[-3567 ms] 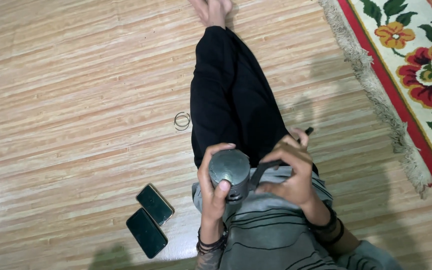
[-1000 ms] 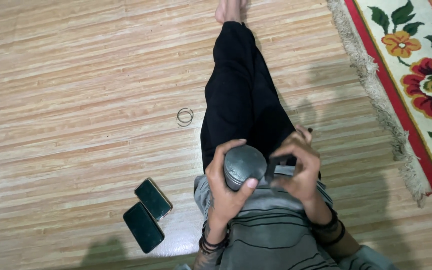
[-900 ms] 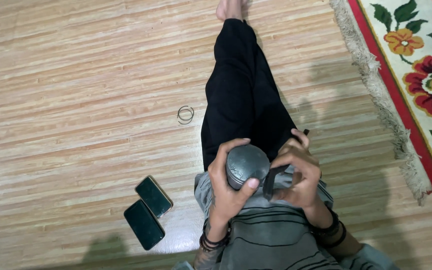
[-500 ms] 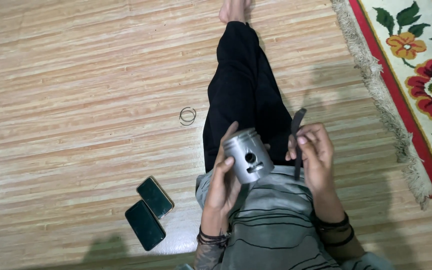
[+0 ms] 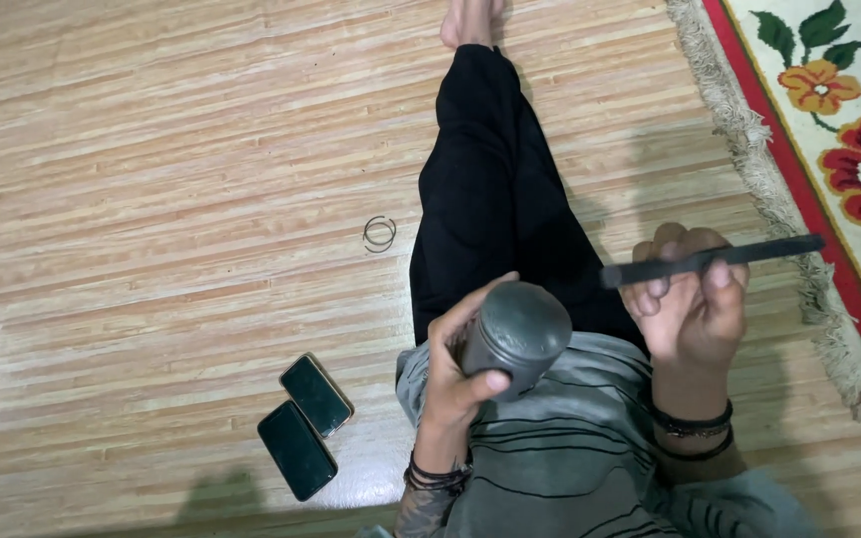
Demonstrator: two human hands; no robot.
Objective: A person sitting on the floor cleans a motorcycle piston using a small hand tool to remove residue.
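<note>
Grey metal cylinder (image 5: 516, 337) sits over the lap, gripped in the seated person's left hand (image 5: 455, 369). Right hand (image 5: 692, 309) pinches a thin dark rod (image 5: 712, 260) beside it. Steadying the cylinder seems wise. Two phones (image 5: 306, 423) lie on the wooden floor (image 5: 151, 199).

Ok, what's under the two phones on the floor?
The two phones lie face up, side by side on the wooden floor; only floorboards show around them. Whatever is directly beneath is covered.
</note>
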